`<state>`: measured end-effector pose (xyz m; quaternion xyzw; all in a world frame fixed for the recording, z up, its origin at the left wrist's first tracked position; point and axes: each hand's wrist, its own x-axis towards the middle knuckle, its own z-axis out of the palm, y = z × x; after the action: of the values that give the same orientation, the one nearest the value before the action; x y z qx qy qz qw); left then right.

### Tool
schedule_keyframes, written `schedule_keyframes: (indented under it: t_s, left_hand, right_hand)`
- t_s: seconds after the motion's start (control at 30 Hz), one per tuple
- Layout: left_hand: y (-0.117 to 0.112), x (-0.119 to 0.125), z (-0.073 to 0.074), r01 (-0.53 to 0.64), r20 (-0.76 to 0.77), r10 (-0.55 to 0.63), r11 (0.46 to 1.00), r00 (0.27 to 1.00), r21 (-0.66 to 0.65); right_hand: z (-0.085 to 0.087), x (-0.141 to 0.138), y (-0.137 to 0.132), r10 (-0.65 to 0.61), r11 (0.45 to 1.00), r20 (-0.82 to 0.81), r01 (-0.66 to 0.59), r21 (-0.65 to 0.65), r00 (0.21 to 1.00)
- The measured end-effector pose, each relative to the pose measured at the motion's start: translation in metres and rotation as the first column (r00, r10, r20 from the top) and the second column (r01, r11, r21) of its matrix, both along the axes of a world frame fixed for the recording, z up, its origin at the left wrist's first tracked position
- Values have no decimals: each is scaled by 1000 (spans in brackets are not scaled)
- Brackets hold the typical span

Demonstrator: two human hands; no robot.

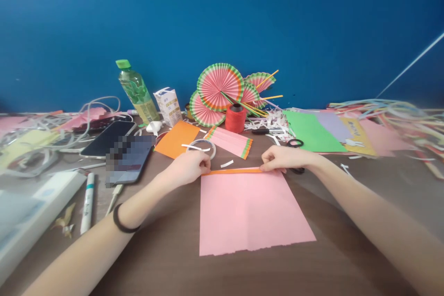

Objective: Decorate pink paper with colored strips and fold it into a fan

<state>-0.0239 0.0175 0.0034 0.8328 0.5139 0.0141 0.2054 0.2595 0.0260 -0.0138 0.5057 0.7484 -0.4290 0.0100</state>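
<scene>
A pink sheet of paper (255,212) lies flat on the brown table in front of me, its near edge ragged. Along its far edge runs a narrow orange strip (232,171). My left hand (190,166) is closed at the strip's left end, fingers pinched on the paper's corner. At the right end, my right hand (277,157) pinches the other far corner. Just beyond the sheet sit a small white paper scrap (227,163) and a pleated pink paper piece (229,141) with green and orange ends. Scissors (295,143) lie partly hidden behind my right wrist.
Round pleated fans (220,87) stand at the back by a red thread spool (235,119). A tape roll (204,147) rests on orange paper (178,139). Phones (130,159), a marker (87,203) and a green bottle (138,92) are leftward; green paper (314,132) lies rightward.
</scene>
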Motion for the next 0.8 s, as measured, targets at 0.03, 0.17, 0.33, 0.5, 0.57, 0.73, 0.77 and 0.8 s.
schedule_keyframes:
  t_s: [0.03,0.17,0.33,0.5,0.57,0.73,0.77,0.8]
  left_hand:
    - [1,-1,-1,4,8,-4,1000,1000,-3]
    - [2,-2,-2,8,21,-7,1000,1000,-14]
    - [1,-1,0,24,12,-24,1000,1000,-16]
    - [2,0,-2,12,10,-12,1000,1000,-12]
    - [2,-1,-2,7,9,-7,1000,1000,-9]
    - [1,1,0,-4,-19,4,1000,1000,-19]
    - [0,2,0,-12,-27,12,1000,1000,-16]
    - [-1,3,1,-20,-35,20,1000,999,-13]
  right_hand:
    - [0,0,0,-1,1000,-2,1,-3,1000]
    - [1,0,-1,4,1000,-10,-4,-8,1000]
    - [1,0,-2,-3,1000,9,3,3,1000]
    - [0,0,-1,-11,1000,3,11,1,1000]
    - [0,0,-1,-12,1000,1,12,-1,1000]
    - [0,2,0,-8,1000,-14,8,-2,1000]
    - [0,2,0,-9,1000,-13,9,-3,1000]
    - [0,2,0,-10,1000,-9,10,-4,1000]
